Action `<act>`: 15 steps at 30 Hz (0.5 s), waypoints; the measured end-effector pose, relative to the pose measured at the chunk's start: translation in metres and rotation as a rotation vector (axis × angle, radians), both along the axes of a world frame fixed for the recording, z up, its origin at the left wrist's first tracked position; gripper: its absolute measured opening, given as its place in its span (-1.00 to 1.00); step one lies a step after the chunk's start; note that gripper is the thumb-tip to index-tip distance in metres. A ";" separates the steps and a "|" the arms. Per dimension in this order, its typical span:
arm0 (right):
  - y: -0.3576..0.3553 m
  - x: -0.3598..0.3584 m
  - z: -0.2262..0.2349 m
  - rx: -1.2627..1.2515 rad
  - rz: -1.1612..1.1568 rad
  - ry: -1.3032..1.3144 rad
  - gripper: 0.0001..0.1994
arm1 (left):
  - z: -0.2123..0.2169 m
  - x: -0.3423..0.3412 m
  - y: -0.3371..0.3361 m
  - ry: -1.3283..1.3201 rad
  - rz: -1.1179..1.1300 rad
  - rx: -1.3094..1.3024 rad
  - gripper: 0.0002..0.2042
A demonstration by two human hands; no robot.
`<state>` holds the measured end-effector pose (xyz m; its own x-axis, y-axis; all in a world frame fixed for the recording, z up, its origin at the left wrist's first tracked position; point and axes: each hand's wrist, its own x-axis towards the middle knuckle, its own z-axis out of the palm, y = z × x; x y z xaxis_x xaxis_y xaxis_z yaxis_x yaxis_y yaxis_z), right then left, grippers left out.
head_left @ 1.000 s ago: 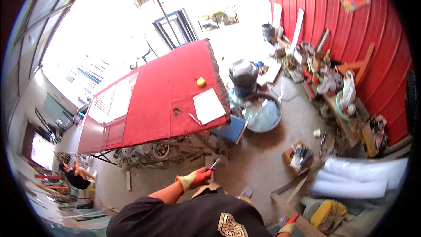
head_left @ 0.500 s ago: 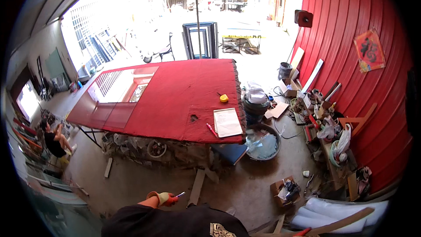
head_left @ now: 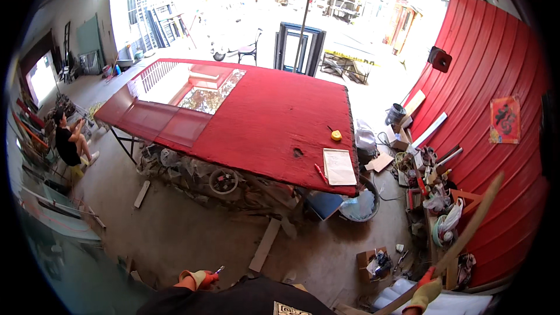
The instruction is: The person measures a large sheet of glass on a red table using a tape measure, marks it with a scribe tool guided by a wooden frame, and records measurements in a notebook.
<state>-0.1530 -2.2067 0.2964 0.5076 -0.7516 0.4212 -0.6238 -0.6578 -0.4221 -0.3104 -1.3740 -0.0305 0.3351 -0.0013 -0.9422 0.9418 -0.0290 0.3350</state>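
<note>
My left hand [head_left: 204,280], in a red and yellow work glove, is closed around a slim pen-like tool [head_left: 219,269] with a pale tip; its exact kind is too small to make out. At the lower right my right hand [head_left: 427,293], gloved alike, grips a long wooden strip [head_left: 470,226] that slants up to the right. Ahead stands a table draped in red cloth [head_left: 286,105]. A reflecting glass sheet [head_left: 175,125] lies on its left part. A notepad [head_left: 339,167], a red pen [head_left: 321,173] and a yellow tape measure [head_left: 336,135] rest near its right end.
A person [head_left: 71,139] sits at the far left beside leaning glass sheets [head_left: 58,210]. Boards [head_left: 266,245] lie on the floor. A tub of plastic [head_left: 363,207], a cardboard box [head_left: 373,262] and a cluttered bench [head_left: 434,221] line the right, before a red wall.
The view has turned left, so the table sits further right. My right hand and the wooden strip have risen into view, the strip tilting up steeply. My left hand still holds the slim tool.
</note>
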 end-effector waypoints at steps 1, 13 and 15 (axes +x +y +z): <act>0.032 0.017 0.011 -0.013 0.137 -0.065 -0.42 | -0.005 -0.008 0.005 0.000 0.049 -0.010 -0.65; 0.291 0.201 0.070 0.778 1.183 -0.249 -0.72 | 0.001 -0.046 -0.027 -0.756 -0.306 0.579 -0.67; 0.309 0.226 0.036 1.071 1.241 -0.249 -0.74 | 0.035 -0.019 -0.040 -0.329 0.201 0.202 -0.62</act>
